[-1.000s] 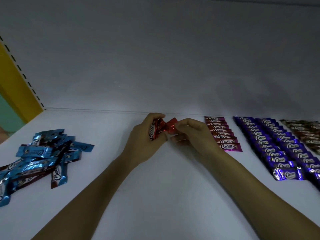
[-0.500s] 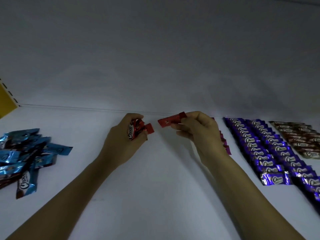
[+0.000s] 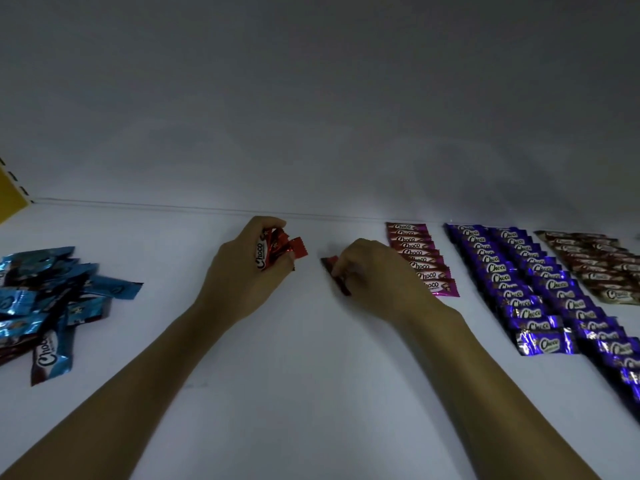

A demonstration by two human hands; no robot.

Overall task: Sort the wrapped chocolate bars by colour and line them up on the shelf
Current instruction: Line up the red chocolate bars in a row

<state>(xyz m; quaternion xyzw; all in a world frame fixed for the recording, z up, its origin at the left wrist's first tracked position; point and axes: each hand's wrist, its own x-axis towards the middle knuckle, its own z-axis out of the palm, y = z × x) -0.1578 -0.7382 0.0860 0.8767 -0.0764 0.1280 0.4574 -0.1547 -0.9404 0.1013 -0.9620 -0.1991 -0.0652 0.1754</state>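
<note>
The left hand (image 3: 242,271) has its fingers curled round a bunch of red foil-wrapped chocolate bars (image 3: 278,247) near the back of the white shelf (image 3: 311,375). The right hand (image 3: 377,275) pinches a single red wrapped bar (image 3: 334,276) low at the shelf, just left of the row of pink-wrapped bars (image 3: 420,258)

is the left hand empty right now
No, the left hand grips a small bunch of red bars, while the right hand pinches one red bar down by the shelf.

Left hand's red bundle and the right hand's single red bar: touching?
Apart. Head view shows bare shelf between the red bundle in the left hand and the single red bar the right hand holds.
</note>
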